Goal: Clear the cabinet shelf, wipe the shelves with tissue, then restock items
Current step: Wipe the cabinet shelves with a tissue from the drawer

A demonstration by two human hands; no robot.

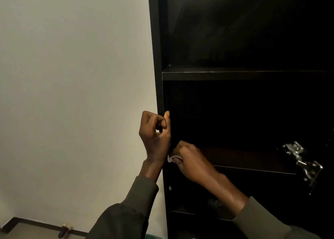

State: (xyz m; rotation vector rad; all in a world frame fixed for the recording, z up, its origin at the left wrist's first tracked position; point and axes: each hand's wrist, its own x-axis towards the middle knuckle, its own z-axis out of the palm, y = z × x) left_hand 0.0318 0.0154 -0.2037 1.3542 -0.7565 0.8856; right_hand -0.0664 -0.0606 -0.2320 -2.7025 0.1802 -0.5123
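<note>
A tall dark cabinet (159, 58) stands open against a pale wall, its shelves bare in what I can see. My left hand (155, 135) grips the cabinet's left side panel, thumb inside and fingers curled round the front edge. My right hand (188, 159) holds a crumpled white tissue (172, 158) pressed at the left end of the middle shelf (253, 168), right beside the side panel. An upper shelf (235, 75) runs across above both hands. Most of the tissue is hidden inside my fist.
A metal door hinge (303, 162) sticks out at the cabinet's right side, level with the middle shelf. A lower shelf (182, 212) shows beneath my right forearm with a dim object on it. A dark skirting board (36, 225) runs along the floor at lower left.
</note>
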